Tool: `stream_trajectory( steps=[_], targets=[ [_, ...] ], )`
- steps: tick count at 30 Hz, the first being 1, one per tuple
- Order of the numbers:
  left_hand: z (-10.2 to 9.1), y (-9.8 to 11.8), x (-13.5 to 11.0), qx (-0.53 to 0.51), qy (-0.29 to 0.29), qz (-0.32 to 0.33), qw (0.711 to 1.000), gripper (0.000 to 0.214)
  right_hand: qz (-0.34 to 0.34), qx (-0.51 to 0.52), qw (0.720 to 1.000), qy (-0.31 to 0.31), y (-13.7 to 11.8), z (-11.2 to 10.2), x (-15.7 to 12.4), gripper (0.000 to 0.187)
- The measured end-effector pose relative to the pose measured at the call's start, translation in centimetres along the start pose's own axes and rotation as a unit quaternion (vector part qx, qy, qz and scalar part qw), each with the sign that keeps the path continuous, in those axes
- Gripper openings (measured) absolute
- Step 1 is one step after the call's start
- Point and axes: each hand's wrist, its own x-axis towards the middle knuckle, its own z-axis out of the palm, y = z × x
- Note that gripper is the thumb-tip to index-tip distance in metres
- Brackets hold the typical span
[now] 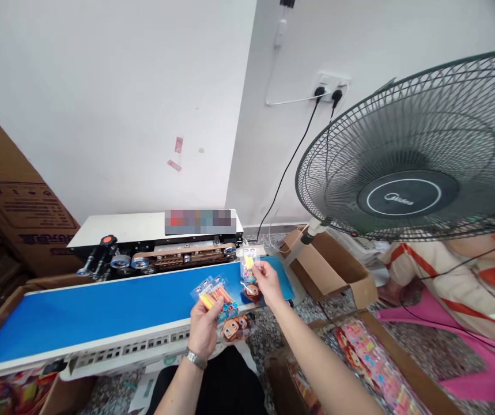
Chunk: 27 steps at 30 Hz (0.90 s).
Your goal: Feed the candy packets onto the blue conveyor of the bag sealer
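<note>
My left hand (205, 323) is closed on a few fanned clear packets (225, 305) that show yellow and orange sticks and a brown cartoon face at the bottom. Pinched in my right hand (268, 282) is a single similar packet (250, 271), with yellow sticks and a brown cartoon face. Both hands are over the right end of a blue conveyor belt (113, 311). Behind the belt stands the sealing machine's long white housing (121, 227), with rollers and a brown band along its front.
A large fan (398, 196) looms at the right. Below it are an open carton (325, 262) and a box of colourful packets (372, 357). A person's leg (429, 271) rests near a pink stool (429, 328). More packets fill a box (14, 392) at lower left.
</note>
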Motion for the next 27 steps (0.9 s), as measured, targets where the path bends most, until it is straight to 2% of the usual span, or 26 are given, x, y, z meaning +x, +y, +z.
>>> stream_trajectory(
  steps=[5,7,10,12,15,17,19,23,25,27],
  targets=[
    [-0.1,0.0,0.2,-0.017,-0.001,-0.011,1.000,0.033,0.008,-0.079,0.997,-0.009,0.2,1.3,2.6,0.019],
    [-0.1,0.0,0.2,-0.025,-0.003,-0.012,1.000,0.032,0.005,-0.095,0.995,-0.022,-0.5,2.0,2.5,0.014],
    [0.0,0.1,0.3,-0.029,0.004,-0.008,1.000,0.033,-0.042,-0.089,0.994,-0.053,-1.9,2.4,1.1,0.026],
    [0.0,0.1,0.3,-0.029,0.012,-0.007,0.999,0.035,-0.062,-0.040,0.987,-0.142,-2.9,2.2,-0.7,0.031],
    [0.0,0.1,0.4,-0.029,0.021,-0.001,0.999,0.035,-0.049,0.020,0.948,-0.313,-3.7,1.6,-3.6,0.030],
    [0.0,0.1,0.5,-0.029,0.019,0.007,0.999,0.035,-0.057,0.016,0.939,-0.339,-3.6,1.2,-4.5,0.027],
    [0.0,0.1,0.4,-0.031,0.025,0.002,0.999,0.037,-0.066,0.009,0.954,-0.293,-3.0,0.9,-4.2,0.026],
    [-0.2,0.0,0.4,-0.023,0.045,-0.024,0.998,0.042,-0.028,-0.028,0.992,-0.120,-1.0,0.4,-0.9,0.029],
    [-0.3,-0.1,0.5,-0.009,0.045,-0.017,0.999,0.046,-0.007,-0.089,0.995,-0.051,-0.1,0.1,0.9,0.029],
    [-0.4,-0.2,0.7,0.006,0.038,-0.003,0.999,0.044,0.003,-0.148,0.989,-0.012,0.4,0.2,2.1,0.027]
  ],
)
